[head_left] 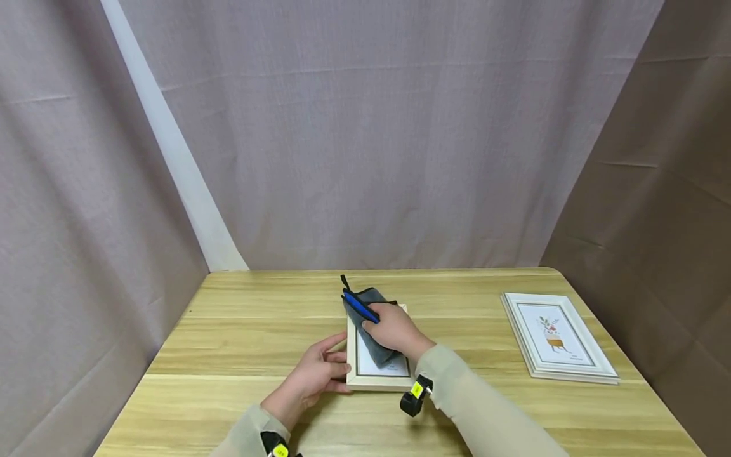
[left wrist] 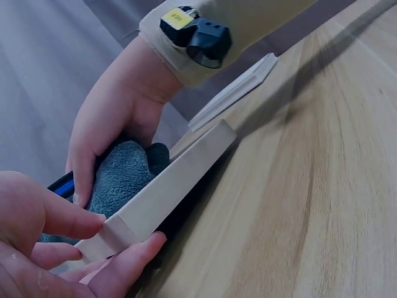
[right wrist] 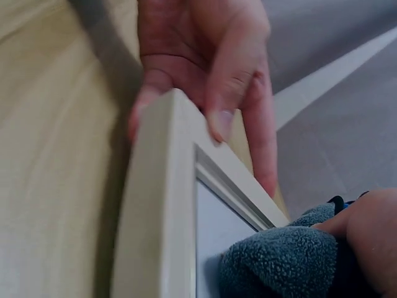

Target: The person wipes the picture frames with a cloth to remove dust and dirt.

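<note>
A cream picture frame [head_left: 374, 382] with a white print is held slightly off the wooden table, seen from its edge in the left wrist view. My left hand [head_left: 314, 374] grips its left side, thumb on the front rim and fingers below and along the edge. In my right hand [head_left: 395, 329] is a bunched grey-blue cleaning cloth [head_left: 379, 352] with black trim and a blue strip. That cloth [right wrist: 279, 264] lies against the front of the picture, covering most of it. The picture's upper part is hidden behind cloth and hand.
At the table's right side lie stacked white picture frames [head_left: 605, 371]; the top one shows a plant drawing. The wooden table [head_left: 240, 355] reaches back to a grey curtain [head_left: 388, 158]. Another, browner curtain [head_left: 657, 209] hangs along the right.
</note>
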`<state>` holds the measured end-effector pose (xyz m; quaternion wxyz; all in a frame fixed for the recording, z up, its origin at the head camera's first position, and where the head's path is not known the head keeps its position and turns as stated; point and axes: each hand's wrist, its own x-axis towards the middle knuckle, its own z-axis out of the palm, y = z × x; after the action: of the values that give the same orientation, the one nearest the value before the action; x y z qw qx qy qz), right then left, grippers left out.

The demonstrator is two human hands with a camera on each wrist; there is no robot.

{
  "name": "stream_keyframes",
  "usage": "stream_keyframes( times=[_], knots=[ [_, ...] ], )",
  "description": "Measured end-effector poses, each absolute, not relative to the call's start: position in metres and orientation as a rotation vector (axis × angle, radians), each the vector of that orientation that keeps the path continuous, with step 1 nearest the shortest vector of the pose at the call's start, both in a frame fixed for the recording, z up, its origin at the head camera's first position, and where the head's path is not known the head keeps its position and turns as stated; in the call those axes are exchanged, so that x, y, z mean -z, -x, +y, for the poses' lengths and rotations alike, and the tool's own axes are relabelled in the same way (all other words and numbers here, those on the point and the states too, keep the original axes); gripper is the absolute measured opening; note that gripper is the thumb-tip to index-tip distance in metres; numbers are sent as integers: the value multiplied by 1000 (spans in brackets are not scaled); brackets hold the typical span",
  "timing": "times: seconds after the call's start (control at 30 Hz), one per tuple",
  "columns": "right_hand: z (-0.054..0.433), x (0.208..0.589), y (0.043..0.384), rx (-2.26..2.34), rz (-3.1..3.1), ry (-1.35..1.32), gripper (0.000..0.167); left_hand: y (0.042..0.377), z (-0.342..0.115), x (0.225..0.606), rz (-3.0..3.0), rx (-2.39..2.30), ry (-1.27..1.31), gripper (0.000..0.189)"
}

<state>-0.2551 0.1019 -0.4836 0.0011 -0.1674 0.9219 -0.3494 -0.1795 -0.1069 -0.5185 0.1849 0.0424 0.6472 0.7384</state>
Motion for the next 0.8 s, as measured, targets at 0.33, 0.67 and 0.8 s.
stream_keyframes(
  times=[0.33,0.67,0.8],
  knots=[
    [106,483,236,1070,2893,602,23,176,-103,515,1817,-2094,-118,81],
    [111,483,224,1069,2861,636,37,174,-103,514,1843,-2079,-87,81],
    [114,482,220,1052,2854,669,37,174,-102,513,1840,-2084,-86,81]
  ],
)
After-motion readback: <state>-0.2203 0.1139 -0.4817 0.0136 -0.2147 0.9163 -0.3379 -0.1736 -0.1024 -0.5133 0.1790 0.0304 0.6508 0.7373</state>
